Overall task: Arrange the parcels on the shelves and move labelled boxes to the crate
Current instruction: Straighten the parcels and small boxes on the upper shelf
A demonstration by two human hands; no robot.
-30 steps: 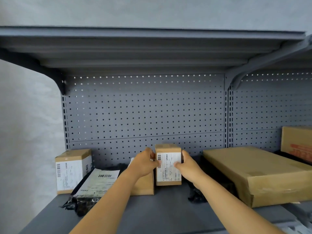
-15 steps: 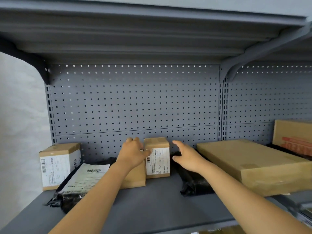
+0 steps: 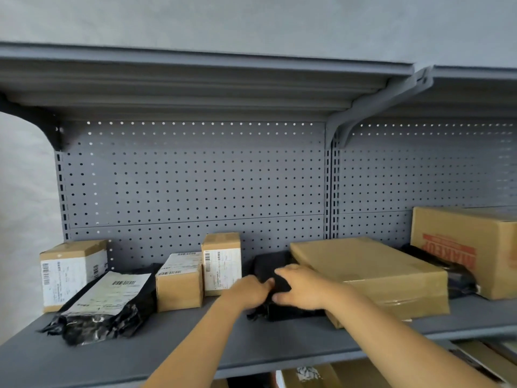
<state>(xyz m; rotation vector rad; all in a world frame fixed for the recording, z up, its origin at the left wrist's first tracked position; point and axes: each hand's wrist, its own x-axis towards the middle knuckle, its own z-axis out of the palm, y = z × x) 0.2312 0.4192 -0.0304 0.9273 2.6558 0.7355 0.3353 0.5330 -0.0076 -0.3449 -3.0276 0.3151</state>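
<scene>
Done: I see small labelled boxes [image 3: 221, 263] standing left of the black bag [image 3: 272, 271] | Now: left hand [image 3: 247, 292] and right hand [image 3: 300, 289] curl round that bag, beside the big flat box [image 3: 369, 271] | Left: bag unplaced, crate unseen.

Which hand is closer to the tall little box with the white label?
Left. The left hand lies just right of the tall labelled box; the right hand is farther right, on the black bag.

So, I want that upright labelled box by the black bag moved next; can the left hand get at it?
Probably yes: the upright labelled box stands just beside the left hand, its front unobstructed, though that hand now grips the black bag.
</scene>
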